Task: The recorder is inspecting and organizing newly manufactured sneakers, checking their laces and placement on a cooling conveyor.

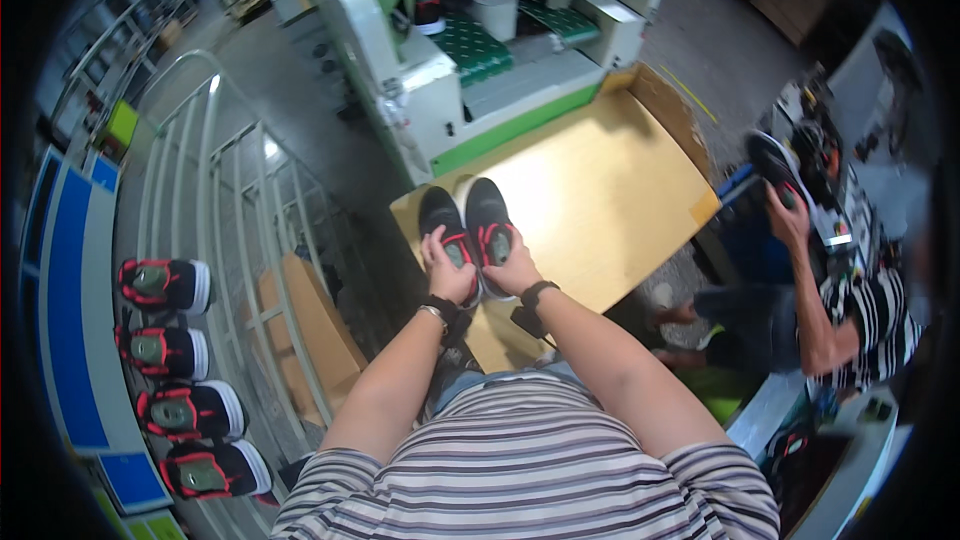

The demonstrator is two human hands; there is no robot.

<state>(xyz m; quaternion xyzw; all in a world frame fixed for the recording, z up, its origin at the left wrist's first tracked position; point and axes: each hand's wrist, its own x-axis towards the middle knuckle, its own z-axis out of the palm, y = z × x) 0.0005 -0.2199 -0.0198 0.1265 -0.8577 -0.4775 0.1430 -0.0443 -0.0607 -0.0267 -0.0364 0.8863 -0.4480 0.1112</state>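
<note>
Two black sneakers with red trim and white soles stand side by side over the near left part of a pale wooden table. My left hand (448, 268) grips the left sneaker (437, 208) around its opening, fingers over the collar. Around the opening of the right sneaker (486, 204) my right hand (514, 266) is closed in the same way. Both toes point away from me. Dark bands circle both my wrists.
Beyond the table (600, 200) stands a green and white machine (430, 90) with a green belt (475, 48). Several similar sneakers (170, 355) line a metal rack (240, 210) at left. At right a co-worker's hand (790, 215) holds a shoe (770, 158).
</note>
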